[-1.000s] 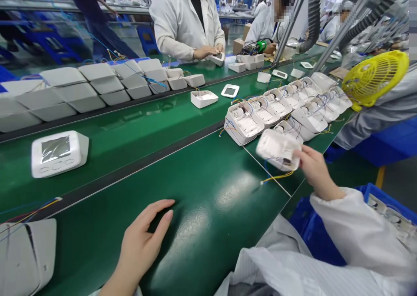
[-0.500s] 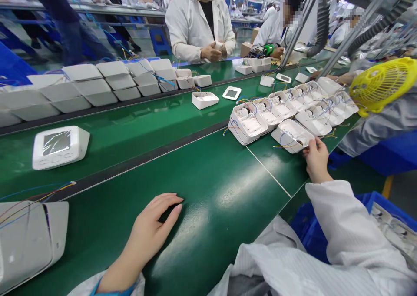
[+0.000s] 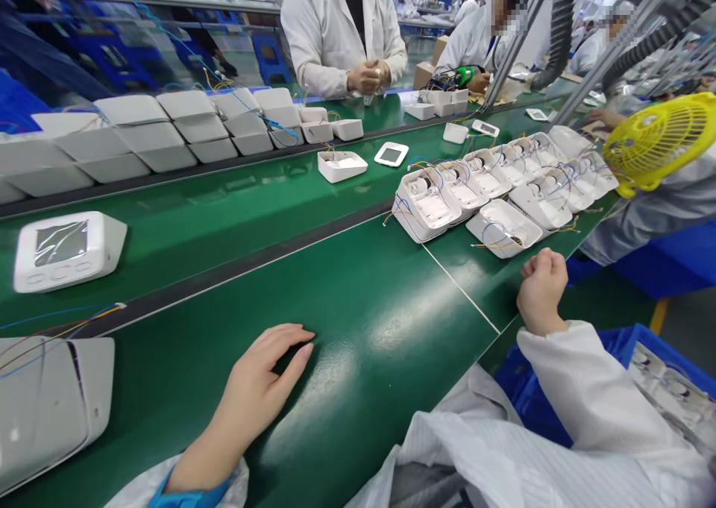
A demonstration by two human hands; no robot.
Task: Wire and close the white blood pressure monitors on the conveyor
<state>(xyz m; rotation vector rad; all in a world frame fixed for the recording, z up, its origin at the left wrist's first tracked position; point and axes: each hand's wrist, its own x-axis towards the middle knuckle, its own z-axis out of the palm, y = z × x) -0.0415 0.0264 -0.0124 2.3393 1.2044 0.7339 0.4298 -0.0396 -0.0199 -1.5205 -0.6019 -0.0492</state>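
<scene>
Bright light, glossy glare
We see pale patches on the desk (image 3: 358,277), white streaks across a screen (image 3: 61,242), shadow beside the left hand (image 3: 260,385), stretched edges, blurry upper left.

The housing (image 3: 506,228) is white, the worktop (image 3: 347,292) green.

White striped coat (image 3: 459,456) — blue band (image 3: 211,496), left wrist

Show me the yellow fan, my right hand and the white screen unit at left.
Yellow fan (image 3: 663,144), head view: its grille.
Right hand (image 3: 541,290), head view: its middle.
White screen unit (image 3: 63,244), head view: its screen.
</scene>
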